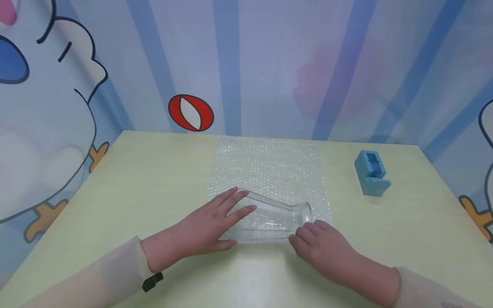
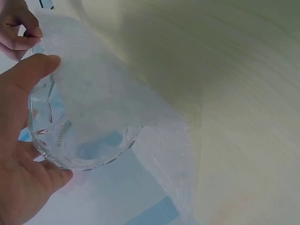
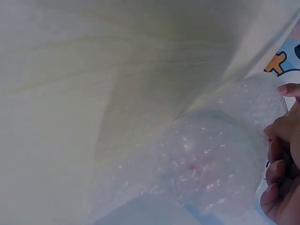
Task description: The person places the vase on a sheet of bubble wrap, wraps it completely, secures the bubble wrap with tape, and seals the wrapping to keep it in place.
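Your left hand lies flat, fingers straight, on the wide base of the clear glass vase, which rests on its side at the bubble wrap's near edge on the counter. Your right hand curls its fingers at the vase's mouth.

No readable text, label, brand or number anywhere here, not on the blue tape dispenser, the clear glass vase or the cartoon wall
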Motion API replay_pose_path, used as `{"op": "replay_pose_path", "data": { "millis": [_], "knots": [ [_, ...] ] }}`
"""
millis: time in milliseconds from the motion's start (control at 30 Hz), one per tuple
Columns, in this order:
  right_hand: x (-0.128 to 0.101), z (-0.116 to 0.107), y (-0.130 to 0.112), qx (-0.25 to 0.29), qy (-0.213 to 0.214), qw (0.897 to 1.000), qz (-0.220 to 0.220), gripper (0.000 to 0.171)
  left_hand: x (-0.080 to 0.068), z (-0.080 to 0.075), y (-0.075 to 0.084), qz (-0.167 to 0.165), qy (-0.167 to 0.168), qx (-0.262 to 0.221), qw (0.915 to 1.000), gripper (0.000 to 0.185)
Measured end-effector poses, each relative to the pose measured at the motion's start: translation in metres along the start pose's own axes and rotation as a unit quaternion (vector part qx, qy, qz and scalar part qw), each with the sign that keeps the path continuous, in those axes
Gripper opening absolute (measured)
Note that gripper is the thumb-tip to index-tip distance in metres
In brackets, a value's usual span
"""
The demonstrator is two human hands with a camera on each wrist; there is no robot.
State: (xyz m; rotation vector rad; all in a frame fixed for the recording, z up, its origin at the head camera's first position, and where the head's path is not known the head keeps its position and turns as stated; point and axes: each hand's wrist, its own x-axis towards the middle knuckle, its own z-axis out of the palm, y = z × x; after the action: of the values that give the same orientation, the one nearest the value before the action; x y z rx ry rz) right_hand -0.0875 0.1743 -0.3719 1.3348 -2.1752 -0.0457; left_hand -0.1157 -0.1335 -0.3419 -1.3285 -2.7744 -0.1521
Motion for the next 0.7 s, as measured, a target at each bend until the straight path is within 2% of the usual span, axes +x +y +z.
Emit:
{"op": "replay_pose_path", "data": {
  "millis": [400, 567, 700],
  "knots": [
    [0.003, 0.004, 0.003, 0.022, 0.016, 0.999, 0.043, 0.037, 0.002, 0.005, -0.003, 0.025, 0.028, 0.051, 0.998, 0.088],
    [0.01, 0.007, 0.004, -0.007, 0.009, 0.998, 0.069, 0.056, 0.003, 0.003, -0.005, 0.023, 0.014, 0.055, 0.9982, 0.087],
    [0.017, 0.01, 0.006, -0.03, -0.011, 0.995, 0.099, 0.072, 0.005, 0.0, -0.005, 0.018, 0.001, 0.048, 0.9987, 0.086]
  ]
}}
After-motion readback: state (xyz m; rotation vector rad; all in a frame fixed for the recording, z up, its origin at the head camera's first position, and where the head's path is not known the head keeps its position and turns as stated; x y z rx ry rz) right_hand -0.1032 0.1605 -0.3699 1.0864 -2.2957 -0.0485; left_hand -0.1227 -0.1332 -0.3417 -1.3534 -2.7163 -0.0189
